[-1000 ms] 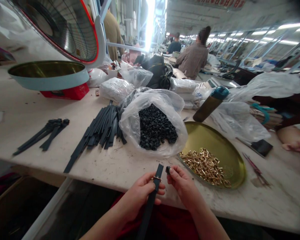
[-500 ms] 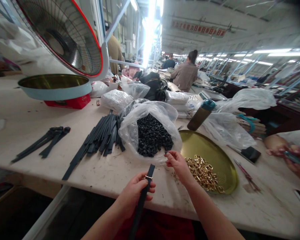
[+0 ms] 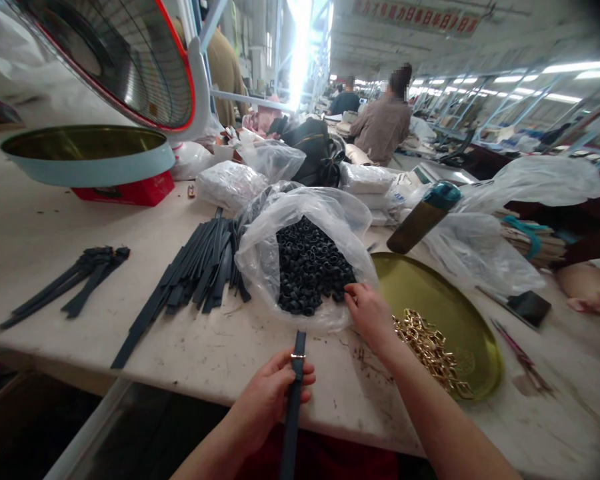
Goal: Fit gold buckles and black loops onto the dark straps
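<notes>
My left hand (image 3: pixel 275 387) is closed around a dark strap (image 3: pixel 291 420), which points upward with its lower end running off the bottom of the view. A gold-coloured buckle (image 3: pixel 298 356) sits across the strap near its upper end, just above my thumb. My right hand (image 3: pixel 373 317) has its fingers drawn together at the right edge of a pile of small black loops (image 3: pixel 313 267). What lies between those fingertips is hidden. The loops fill an open clear plastic bag (image 3: pixel 257 267) on the table.
Dark straps (image 3: pixel 195 260) lie left of the bag, with a smaller bunch (image 3: pixel 87 273) farther left. A gold tray (image 3: pixel 430 280) holds metal buckles (image 3: pixel 433 353). Around stand a bottle (image 3: pixel 423 217), scissors (image 3: pixel 523 353), a fan (image 3: pixel 125 60) and a round tin (image 3: pixel 87 163). A co-worker's hand (image 3: pixel 597 300) is at right.
My right hand has moved up against the right side of the loop pile. My left hand keeps the strap, now held more upright. The view has shifted slightly.
</notes>
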Available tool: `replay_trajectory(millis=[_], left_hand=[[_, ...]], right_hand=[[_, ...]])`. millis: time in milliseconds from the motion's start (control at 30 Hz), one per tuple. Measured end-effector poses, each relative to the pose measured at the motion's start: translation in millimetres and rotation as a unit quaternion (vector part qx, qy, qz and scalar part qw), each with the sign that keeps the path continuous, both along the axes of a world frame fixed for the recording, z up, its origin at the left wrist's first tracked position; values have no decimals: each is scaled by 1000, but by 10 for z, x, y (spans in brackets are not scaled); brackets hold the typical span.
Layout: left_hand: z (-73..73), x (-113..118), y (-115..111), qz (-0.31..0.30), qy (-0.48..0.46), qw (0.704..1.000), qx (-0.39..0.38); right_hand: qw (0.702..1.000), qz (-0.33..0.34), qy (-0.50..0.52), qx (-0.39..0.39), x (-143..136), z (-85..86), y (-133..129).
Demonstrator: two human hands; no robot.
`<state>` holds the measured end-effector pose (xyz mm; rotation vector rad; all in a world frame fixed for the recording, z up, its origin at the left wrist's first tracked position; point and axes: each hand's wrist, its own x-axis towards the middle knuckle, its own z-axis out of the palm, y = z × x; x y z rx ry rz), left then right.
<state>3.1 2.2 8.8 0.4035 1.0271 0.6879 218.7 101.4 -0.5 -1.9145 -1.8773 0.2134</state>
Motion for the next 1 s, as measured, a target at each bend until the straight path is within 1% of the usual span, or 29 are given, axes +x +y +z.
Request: replay_trajectory(millis=[67,200,367,467,567,667,767,833,933,1000], left_hand=[[5,-5,7,8,-10,1000,-10],[6,-12,20,1,-22,1000,-15],[15,-14,27,0,-37,999,-22],[13,-13,25,2,-43,999,-16],[17,-12,26,5,-46,999,-9],[41,-12,28,10,-50,999,-10],[49,-13,29,17,-59,998,-18],[31,-15,29,25,-69,997,-22],[2,-17,29,30,-88,996,-19],[3,-19,28,27,-94,995,-15]], right_hand=[[1000,2,-27,-2,0,-12,89],[998,8,-63,-6,-44,-36,209],[997,47,-66,-4,-123,2,161],[997,46,-64,14,-94,55,155],[996,56,-67,29,-74,102,302],[994,73,-67,41,-115,116,562],[995,54,-64,51,-188,58,781],[996,44,-61,51,-239,-19,842],[995,60,-59,49,-302,-135,814],[994,77,-57,49,-317,-169,756]])
